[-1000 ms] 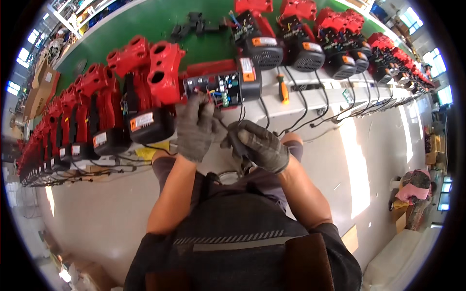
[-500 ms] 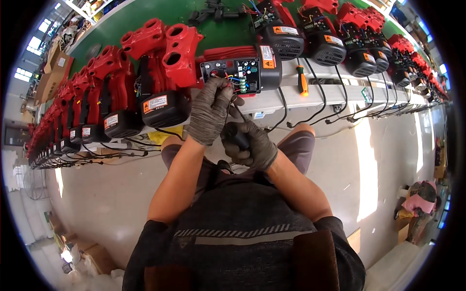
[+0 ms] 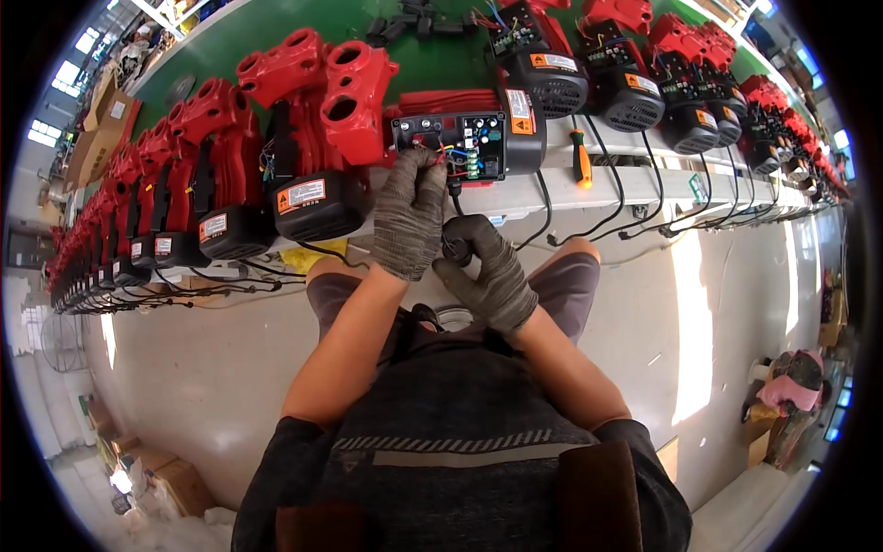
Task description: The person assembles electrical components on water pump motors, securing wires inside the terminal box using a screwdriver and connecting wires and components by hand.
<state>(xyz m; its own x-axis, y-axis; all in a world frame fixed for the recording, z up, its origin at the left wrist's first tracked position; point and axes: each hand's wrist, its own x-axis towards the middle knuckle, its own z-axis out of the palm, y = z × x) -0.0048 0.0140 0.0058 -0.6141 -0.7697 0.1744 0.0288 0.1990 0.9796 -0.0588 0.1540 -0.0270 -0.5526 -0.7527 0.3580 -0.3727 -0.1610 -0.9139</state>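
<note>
In front of me a red machine with a black motor housing has its control box uncovered, showing a circuit board and coloured wires. My left hand, in a grey glove, reaches to the lower left of this box. Its fingertips are pinched together at the wires. Just below the box my right hand, gloved too, is closed around a black cylindrical part. Only its round end shows clearly; the fingers cover the rest. A black cable gland hangs from the box beside my left hand.
A row of similar red machines extends left, and more with exposed boards stand right. An orange-handled screwdriver lies at the green bench's front edge. Black power cords hang down. Small black parts lie at the back.
My right hand has turned and risen a little, so the black part's round end now faces up. My left hand stays at the wires. The whole view has shifted slightly.
</note>
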